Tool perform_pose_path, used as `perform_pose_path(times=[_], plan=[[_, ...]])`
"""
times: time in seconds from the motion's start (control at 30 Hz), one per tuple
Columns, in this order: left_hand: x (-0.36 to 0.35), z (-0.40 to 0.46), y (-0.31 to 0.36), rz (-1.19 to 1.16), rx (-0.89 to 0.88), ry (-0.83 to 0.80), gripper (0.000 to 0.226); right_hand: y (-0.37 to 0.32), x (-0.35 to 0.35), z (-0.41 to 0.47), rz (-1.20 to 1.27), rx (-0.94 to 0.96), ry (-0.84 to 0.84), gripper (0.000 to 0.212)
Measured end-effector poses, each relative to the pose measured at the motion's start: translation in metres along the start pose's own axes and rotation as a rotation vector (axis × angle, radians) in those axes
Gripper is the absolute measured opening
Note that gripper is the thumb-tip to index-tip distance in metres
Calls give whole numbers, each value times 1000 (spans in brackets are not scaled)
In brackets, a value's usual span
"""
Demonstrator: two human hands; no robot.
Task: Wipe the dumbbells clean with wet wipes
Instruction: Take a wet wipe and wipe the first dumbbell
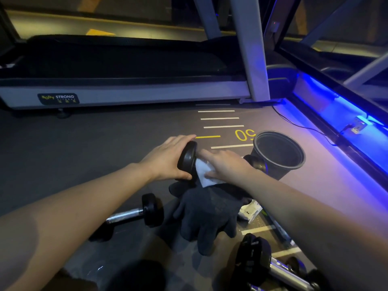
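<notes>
- The black round-headed dumbbell with a metal bar (187,159) is held up off the floor just in front of the black plastic bucket (279,154); its far head (255,162) almost touches the bucket's wall.
- The left hand (168,158) has its fingers curled round the near head, steadying it.
- The right hand (226,164) presses a white wet wipe (204,172) onto the bar, fingers laid fairly flat over the cloth, hiding the bar.
- My guess is this one is mid-wipe, with the heads perhaps still to do; nothing shows which of the others are clean.
- A second chrome-barred dumbbell (134,214) lies on the dark floor (84,143), nearer me and left of the bucket.
- More dumbbells (273,267) lie nearer still, below the bucket.
- A dark knitted glove (207,213) lies heaped under the held dumbbell, crowding the working spot.
- A white wipes packet (251,211) peeks out beside the glove, under the right forearm.
- A grey treadmill (126,89) stands well beyond the bucket, out of the way.
</notes>
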State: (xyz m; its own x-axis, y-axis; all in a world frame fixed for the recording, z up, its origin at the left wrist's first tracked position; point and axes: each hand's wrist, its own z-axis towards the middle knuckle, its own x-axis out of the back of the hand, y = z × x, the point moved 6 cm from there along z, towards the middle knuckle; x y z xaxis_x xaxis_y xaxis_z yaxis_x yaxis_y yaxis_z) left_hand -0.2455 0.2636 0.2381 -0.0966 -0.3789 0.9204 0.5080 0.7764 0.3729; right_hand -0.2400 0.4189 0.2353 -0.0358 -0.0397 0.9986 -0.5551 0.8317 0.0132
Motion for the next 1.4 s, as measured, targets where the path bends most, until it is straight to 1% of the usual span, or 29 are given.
perform_pose_path(times=[0.07, 0.1, 0.2, 0.27, 0.33, 0.4, 0.47, 0.5, 0.53, 0.6, 0.67, 0.77, 0.83, 0.9, 0.97, 1.03, 1.1, 1.17, 1.23, 1.33, 1.4], plan=[[0, -1, 0, -1, -4, 8, 120, -3, -3, 4, -29, -84, 40, 54], [0, -1, -1, -2, -5, 9, 120, -4, -5, 6, -6, -130, 57, 53], [-1, -1, -3, -7, -2, 10, 120, 3, -11, 14, 136, -236, 109, 55], [-2, -1, -4, -9, 0, 9, 119, 8, -15, 19, 221, -289, 114, 55], [-3, 1, -6, -17, 7, 5, 117, 14, -19, 23, 325, -329, 91, 54], [-3, 1, -8, -33, 15, 5, 116, 20, -20, 27, 489, -351, 35, 49], [-3, 1, -10, -46, 16, 13, 116, 24, -22, 29, 581, -323, -65, 34], [-3, 1, -10, -54, 14, 12, 116, 23, -22, 29, 582, -292, -111, 34], [-4, 1, -10, -65, 12, 8, 118, 23, -22, 29, 568, -269, -155, 38], [-6, 1, -12, -96, 5, -3, 121, 22, -23, 27, 515, -255, -227, 36], [-8, 2, -15, -129, -9, -15, 121, 18, -23, 25, 436, -234, -237, 34], [-13, 6, -24, -246, -4, -47, 112, 8, -22, 19, 287, -215, -101, 26], [-18, 6, -30, -400, 40, -92, 105, 0, -24, 11, 142, -249, 5, 37], [-23, 5, -32, -511, 60, -137, 104, -10, -26, 3, 30, -251, 137, 39], [-26, 5, -32, -501, 49, -164, 106, -20, -29, -4, -94, -224, 235, 39], [-26, 6, -32, -469, 28, -164, 109, -25, -27, -5, -164, -182, 301, 42], [-27, 7, -31, -469, 22, -162, 109, -22, -22, 2, -98, -153, 258, 39], [-29, 5, -32, -470, 22, -158, 109, -11, -22, 15, 54, -142, 65, 38], [-29, 4, -31, -468, 19, -152, 108, -1, -23, 25, 232, -113, -78, 40], [-29, 2, -27, -450, 15, -147, 107, 11, -27, 31, 451, -126, -230, 42], [-28, 1, -25, -435, 14, -146, 108, 15, -27, 30, 526, -177, -326, 39]])
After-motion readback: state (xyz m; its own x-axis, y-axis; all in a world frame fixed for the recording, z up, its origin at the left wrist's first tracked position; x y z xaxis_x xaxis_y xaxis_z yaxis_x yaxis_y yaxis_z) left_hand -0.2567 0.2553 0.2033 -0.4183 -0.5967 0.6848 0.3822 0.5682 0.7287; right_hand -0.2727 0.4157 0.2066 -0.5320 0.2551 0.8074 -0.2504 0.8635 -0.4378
